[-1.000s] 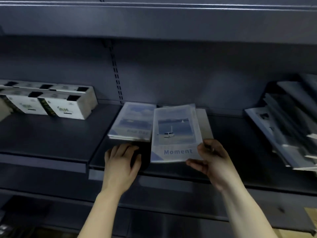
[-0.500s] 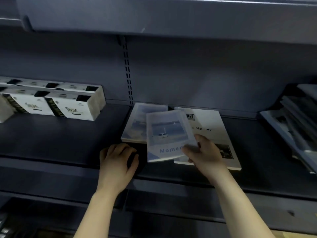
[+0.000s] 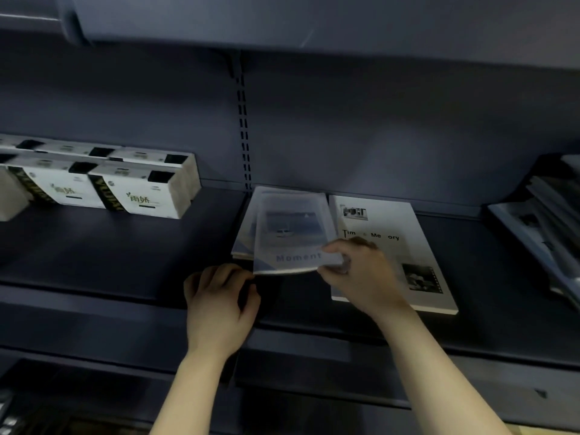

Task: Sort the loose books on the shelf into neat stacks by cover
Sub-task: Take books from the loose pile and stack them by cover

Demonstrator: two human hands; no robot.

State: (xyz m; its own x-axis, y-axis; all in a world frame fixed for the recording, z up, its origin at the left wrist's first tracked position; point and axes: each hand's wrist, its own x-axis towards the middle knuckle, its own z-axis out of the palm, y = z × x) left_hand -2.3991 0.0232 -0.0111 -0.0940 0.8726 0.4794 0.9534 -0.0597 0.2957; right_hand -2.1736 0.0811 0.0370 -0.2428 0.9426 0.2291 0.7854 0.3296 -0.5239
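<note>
Gripped the Moment book [image 3: 292, 237] by its lower right corner with the right hand [image 3: 354, 274], thumb on the cover and fingers curled beneath. Held it over a stack of pale blue books [image 3: 243, 243] at the middle of the shelf [image 3: 125, 252], near edge overhanging the stack toward the front. Could not tell whether it touched the stack below. Rested the left hand [image 3: 216, 306] on the front of the shelf, just beside the book's lower left corner, fingers loosely curled with nothing in them. Flanked just to the right by a white book [image 3: 386, 255], flat, lettered "Memory", partly hidden behind the right hand. Shared the shelf with white boxes [image 3: 138, 189] well apart at far left, and with a leaning pile of books [image 3: 539, 233] at the right edge. Roofed by an upper shelf [image 3: 314, 20].
</note>
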